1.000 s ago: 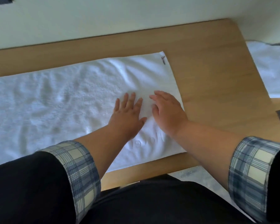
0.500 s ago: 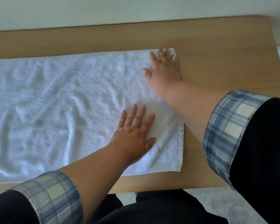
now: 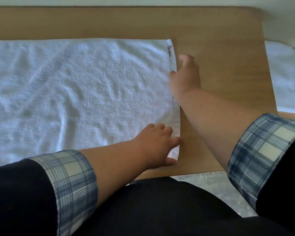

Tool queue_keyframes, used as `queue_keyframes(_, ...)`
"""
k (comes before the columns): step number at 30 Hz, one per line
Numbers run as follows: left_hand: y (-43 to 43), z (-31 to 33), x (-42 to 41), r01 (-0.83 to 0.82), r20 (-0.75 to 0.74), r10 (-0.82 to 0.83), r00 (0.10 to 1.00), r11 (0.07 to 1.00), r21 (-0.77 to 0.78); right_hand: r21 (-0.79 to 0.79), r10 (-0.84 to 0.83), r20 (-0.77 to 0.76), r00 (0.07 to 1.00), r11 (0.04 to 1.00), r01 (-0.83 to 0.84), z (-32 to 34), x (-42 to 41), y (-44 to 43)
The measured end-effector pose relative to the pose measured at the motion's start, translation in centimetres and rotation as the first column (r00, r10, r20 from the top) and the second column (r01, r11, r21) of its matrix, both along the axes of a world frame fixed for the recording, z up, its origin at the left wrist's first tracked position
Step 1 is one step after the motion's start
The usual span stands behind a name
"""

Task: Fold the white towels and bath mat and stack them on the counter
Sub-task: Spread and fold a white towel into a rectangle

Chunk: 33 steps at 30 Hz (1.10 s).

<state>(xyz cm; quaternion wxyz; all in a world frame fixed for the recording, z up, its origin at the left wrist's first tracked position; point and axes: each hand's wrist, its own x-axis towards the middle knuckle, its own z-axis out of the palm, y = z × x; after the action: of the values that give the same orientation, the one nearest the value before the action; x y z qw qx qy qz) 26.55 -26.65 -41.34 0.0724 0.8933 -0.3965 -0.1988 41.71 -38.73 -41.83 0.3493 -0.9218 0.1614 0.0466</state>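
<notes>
View from above, looking down at my own two arms stretched over a wooden table (image 3: 220, 48). A white towel (image 3: 83, 86) lies spread flat on it, unfolded and lightly creased. It covers the middle of the table and runs off the left edge of the view. Its short right-hand hem crosses the table from far to near, with bare wood beyond it. A small tag (image 3: 169, 50) with a reddish mark sits at the far right corner of the towel.

My left hand (image 3: 153, 145) rests on the near right corner of the towel, knuckles up and fingers curled. The forefinger reaches to the hem, the thumb lies along the near edge, and a bit of the white corner shows between them. I cannot tell whether the cloth is actually pinched.

My right hand (image 3: 186, 77) is further away, just beside the same hem, near the tag. It is blurred. The thumb touches the towel's edge and the loosely bent fingers lie over bare wood. I cannot tell whether it holds the hem. The two hands are well apart, one at each end of that short edge.

Both forearms are bare, with dark sleeves and turned-back blue plaid cuffs (image 3: 262, 147). Past the right end of the table lies more white cloth (image 3: 286, 74), too blurred to identify. Grey speckled floor (image 3: 216, 188) shows below the table's near edge.
</notes>
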Motion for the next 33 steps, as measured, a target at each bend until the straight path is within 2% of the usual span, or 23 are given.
queue_keyframes(2, -0.6, 0.3, -0.2, -0.021, -0.013, 0.021, 1.0, 0.998, 0.052, 0.064, -0.059, -0.069, 0.996, 0.996, 0.064, 0.3, 0.3, 0.5)
queue_keyframes(5, -1.5, 0.8, -0.4, 0.015, -0.025, -0.012, 1.0, 0.992, 0.122, 0.041, -0.024, -0.158, 0.987, 0.999, 0.031, 0.5, 1.0, 0.6)
queue_keyframes(9, -2.0, 2.1, -0.3, -0.049, -0.116, 0.048, 0.992, 0.999, 0.002, 0.071, 0.028, -0.225, 0.974, 0.997, -0.012, 1.0, 1.9, 0.4)
queue_keyframes(15, -1.2, 3.3, 0.2, -0.141, -0.288, 0.102, 0.952, 0.983, -0.117, 0.09, 0.173, -0.178, 0.969, 0.983, -0.159, 1.9, 2.7, 0.4)
queue_keyframes(18, 0.3, 4.0, 0.2, -0.198, -0.35, 0.165, 0.922, 0.978, -0.059, 0.097, 0.275, -0.194, 0.942, 0.961, -0.261, 2.7, 3.0, 0.9)
queue_keyframes(21, 2.3, 5.8, 0.1, -0.235, -0.386, 0.227, 0.894, 0.972, 0.026, 0.157, 0.309, -0.147, 0.94, 0.945, -0.286, 4.1, 2.9, 2.6)
queue_keyframes(24, 5.1, 7.6, -0.1, -0.22, -0.362, 0.243, 0.9, 0.97, 0.104, 0.221, 0.313, -0.083, 0.946, 0.932, -0.288, 5.7, 2.4, 6.0)
queue_keyframes(26, 7.0, 8.8, -0.6, -0.229, -0.291, 0.25, 0.924, 0.968, 0.107, 0.248, 0.333, -0.042, 0.942, 0.917, -0.313, 6.7, 2.0, 8.9)
queue_keyframes(28, 9.0, 9.9, -1.2, -0.274, -0.225, 0.278, 0.934, 0.96, 0.05, 0.263, 0.363, -0.008, 0.932, 0.9, -0.349, 7.5, 1.5, 12.0)
queue_keyframes(33, 15.3, 11.7, -3.0, -0.446, -0.183, 0.42, 0.889, 0.885, -0.134, 0.258, 0.43, 0.064, 0.9, 0.864, -0.431, 9.3, 0.2, 20.5)
